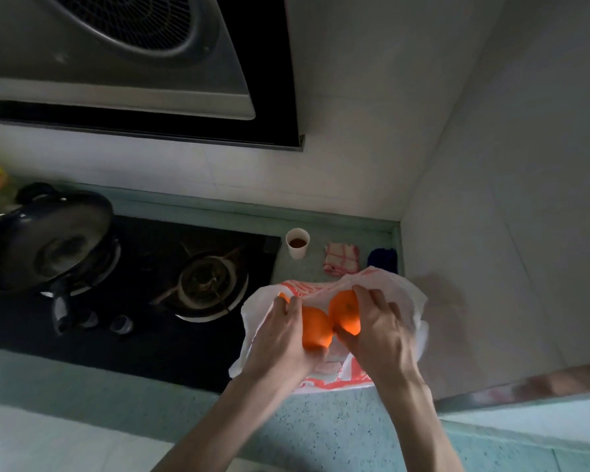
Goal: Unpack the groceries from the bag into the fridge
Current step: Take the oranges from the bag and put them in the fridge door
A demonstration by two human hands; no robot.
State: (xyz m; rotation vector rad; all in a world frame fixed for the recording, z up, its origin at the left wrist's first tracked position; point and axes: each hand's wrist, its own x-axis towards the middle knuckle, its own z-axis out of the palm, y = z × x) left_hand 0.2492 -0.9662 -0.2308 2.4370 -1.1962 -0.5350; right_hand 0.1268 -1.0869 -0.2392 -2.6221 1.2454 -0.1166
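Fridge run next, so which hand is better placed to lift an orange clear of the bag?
Right, probably. The right hand grips the upper orange near the bag opening; the left hand holds the lower orange deeper inside.

Oranges (315, 327) orange; bag (402, 294) white, red-orange print; cloth (341, 264) seemingly red-checked

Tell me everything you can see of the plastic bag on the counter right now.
The plastic bag is thin, white and crinkled, with orange-red print. It lies slumped open on the green speckled counter, right of the hob, its left edge over the hob's corner. Two oranges sit at its mouth: the left hand grips one orange, the right hand grips the other orange. A sliver of orange shows by the left fingers. Deeper contents are hidden.
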